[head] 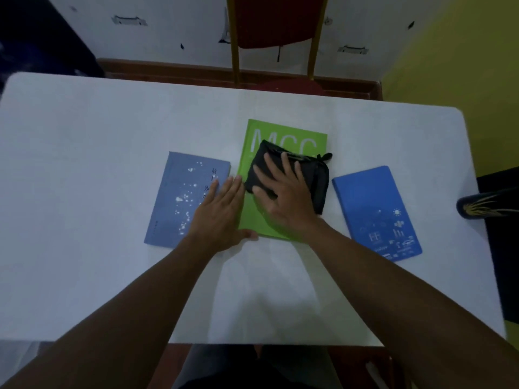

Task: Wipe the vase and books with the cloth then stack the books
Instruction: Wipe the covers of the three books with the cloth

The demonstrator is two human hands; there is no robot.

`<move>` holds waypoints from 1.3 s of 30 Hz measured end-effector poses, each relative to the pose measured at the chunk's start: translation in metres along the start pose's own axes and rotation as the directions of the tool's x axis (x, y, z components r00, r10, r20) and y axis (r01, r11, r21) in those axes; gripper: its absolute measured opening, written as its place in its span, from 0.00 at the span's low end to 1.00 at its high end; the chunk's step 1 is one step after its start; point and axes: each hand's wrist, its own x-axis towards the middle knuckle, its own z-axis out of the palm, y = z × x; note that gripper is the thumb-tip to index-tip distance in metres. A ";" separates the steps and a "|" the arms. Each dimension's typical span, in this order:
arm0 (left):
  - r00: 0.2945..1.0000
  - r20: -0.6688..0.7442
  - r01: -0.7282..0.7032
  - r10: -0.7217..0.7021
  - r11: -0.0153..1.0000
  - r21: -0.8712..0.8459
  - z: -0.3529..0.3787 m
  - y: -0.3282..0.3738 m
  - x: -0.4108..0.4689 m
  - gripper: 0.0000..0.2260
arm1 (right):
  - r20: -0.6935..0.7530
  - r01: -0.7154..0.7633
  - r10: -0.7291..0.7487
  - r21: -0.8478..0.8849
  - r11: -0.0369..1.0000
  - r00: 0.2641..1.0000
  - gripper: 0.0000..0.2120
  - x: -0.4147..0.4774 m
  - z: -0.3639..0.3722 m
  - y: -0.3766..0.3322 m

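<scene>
We see a folded black cloth (pixel 292 175) lying on the green book (pixel 269 189) at the middle of the white table (pixel 84 164). The right hand (pixel 283 195) presses flat on the cloth, fingers (pixel 269 167) spread and extended, gripping nothing. The left hand (pixel 222 217) lies palm down with fingers straight and together, its fingertips reaching the pale blue book (pixel 179 197) and its thumb at the green book's near left edge. A brighter blue book (pixel 376 211) lies just right of the green one, apart from it. At the table's right edge, a dark vase (pixel 483 206) with gold markings is partly in view. A red chair (pixel 278 21) stands beyond the table.
</scene>
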 end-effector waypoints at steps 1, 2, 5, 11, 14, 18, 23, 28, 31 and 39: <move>1.000 0.003 -0.002 0.003 1.000 -0.013 -0.001 0.000 0.000 0.55 | -0.008 0.043 -0.043 -0.028 0.999 0.999 0.24 -0.012 0.002 0.003; 1.000 0.010 -0.006 0.006 1.000 -0.026 -0.003 0.000 0.001 0.55 | -0.030 0.078 -0.080 -0.055 0.995 0.996 0.22 -0.023 0.004 0.007; 0.999 0.029 -0.026 0.027 0.999 -0.045 -0.010 -0.002 0.010 0.54 | -0.080 0.098 -0.110 -0.146 0.984 0.991 0.21 -0.036 0.000 0.028; 0.996 0.082 -0.041 0.043 0.999 -0.031 -0.014 -0.007 0.016 0.52 | -0.031 -0.178 0.176 -0.293 0.939 0.984 0.28 0.045 -0.027 0.047; 0.997 0.081 0.002 0.003 0.998 -0.069 -0.011 -0.003 0.013 0.52 | 0.000 -0.197 0.206 -0.294 0.935 0.979 0.32 0.074 -0.022 0.032; 0.994 0.103 0.046 -0.036 0.994 -0.095 -0.010 -0.003 0.008 0.53 | 0.026 -0.020 0.028 -0.278 0.960 0.999 0.34 0.050 -0.003 0.008; 0.993 0.117 0.026 -0.020 0.998 -0.053 -0.014 -0.005 0.009 0.53 | -0.016 0.156 -0.163 -0.213 0.964 0.986 0.26 -0.026 0.015 0.007; 0.994 0.105 -0.002 0.006 0.999 -0.043 -0.016 -0.007 0.009 0.51 | 0.078 0.416 -0.409 -0.209 0.885 0.909 0.24 -0.085 0.021 0.021; 0.994 0.108 -0.006 0.009 1.000 -0.028 -0.015 -0.008 0.010 0.51 | 0.175 0.530 -0.500 -0.280 0.800 0.848 0.25 -0.064 0.004 0.035; 0.991 0.133 0.009 -0.010 1.000 0.003 -0.013 -0.007 0.011 0.53 | 0.076 0.123 -0.102 -0.369 0.921 0.992 0.28 0.059 -0.017 0.022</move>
